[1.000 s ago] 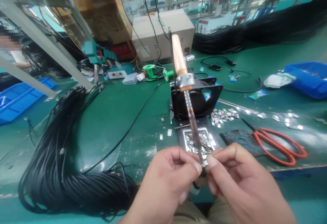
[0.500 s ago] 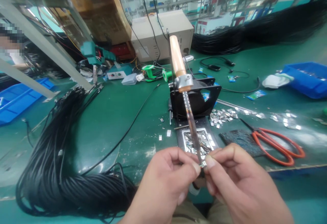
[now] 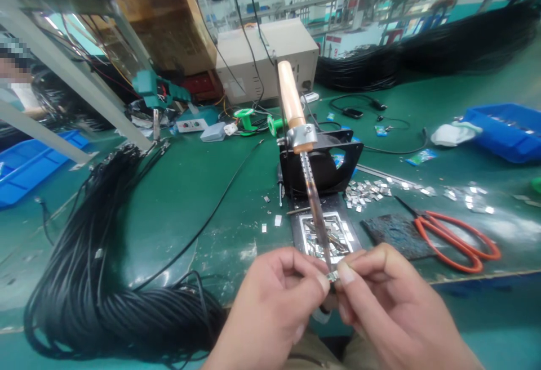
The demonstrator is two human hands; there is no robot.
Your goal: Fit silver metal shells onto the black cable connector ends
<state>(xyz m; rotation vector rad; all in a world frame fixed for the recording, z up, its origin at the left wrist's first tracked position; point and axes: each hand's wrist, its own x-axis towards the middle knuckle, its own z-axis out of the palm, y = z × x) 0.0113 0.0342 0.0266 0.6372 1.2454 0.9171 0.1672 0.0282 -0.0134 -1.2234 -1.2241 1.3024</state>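
Note:
A soldering iron [image 3: 315, 201] with a wooden handle is clamped on a stand, tip pointing down toward me. Right at that tip, a small silvery metal piece [image 3: 333, 275] shows between my two thumbs. My left hand [image 3: 281, 291] is closed in a pinch on its left side; what lies inside those fingers is mostly hidden. From the other side my right hand [image 3: 386, 297] pinches the metal piece between thumb and fingertips. Behind the fingers lies a light-rimmed tray [image 3: 302, 229] of small metal bits.
A thick bundle of black cables [image 3: 84, 280] fills the left side. Orange-handled scissors [image 3: 456, 240] rest on a dark pad [image 3: 393, 235] at right. A black fan [image 3: 316, 170] stands behind the iron, with loose metal pieces [image 3: 367, 192] beside it. A blue bin [image 3: 502, 133] sits far right.
My hands stay pinched together at the iron's tip, with the thumbs slightly farther apart and more of the metal piece showing. The whole view has shifted slightly.

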